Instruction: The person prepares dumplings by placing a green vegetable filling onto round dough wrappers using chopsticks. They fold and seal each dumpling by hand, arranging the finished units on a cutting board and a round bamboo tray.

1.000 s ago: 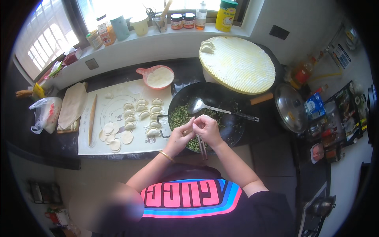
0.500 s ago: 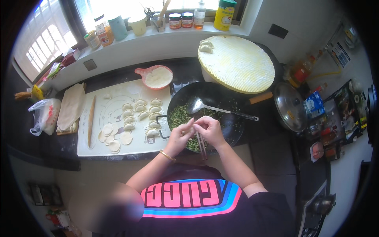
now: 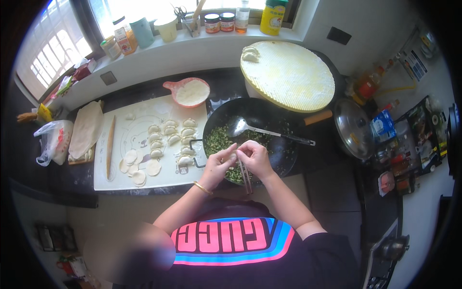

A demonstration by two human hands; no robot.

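Observation:
Over the near side of a black wok (image 3: 279,161), my left hand (image 3: 220,164) and my right hand (image 3: 255,160) meet at the fingertips. They pinch a dumpling (image 3: 235,153) between them, mostly hidden by the fingers. A pair of chopsticks (image 3: 248,181) sticks out from under my right hand, toward my body. Chopped green filling (image 3: 217,139) fills the left part of the wok, and a metal spatula (image 3: 260,130) rests in it. To the left, shaped dumplings (image 3: 170,130) stand in rows on a pale mat (image 3: 103,164), with round wrappers (image 3: 153,167) near its front edge.
A floured yellow round tray (image 3: 293,77) carries a few dumplings behind the wok. A pink scoop of flour (image 3: 191,92) sits at the mat's back edge. The rolling pin (image 3: 111,147) lies at left; a glass lid (image 3: 353,129) stands right of the wok.
Both hands stay over the wok, fingertips still together. Their fingers have shifted only slightly, and the whole view has moved a little.

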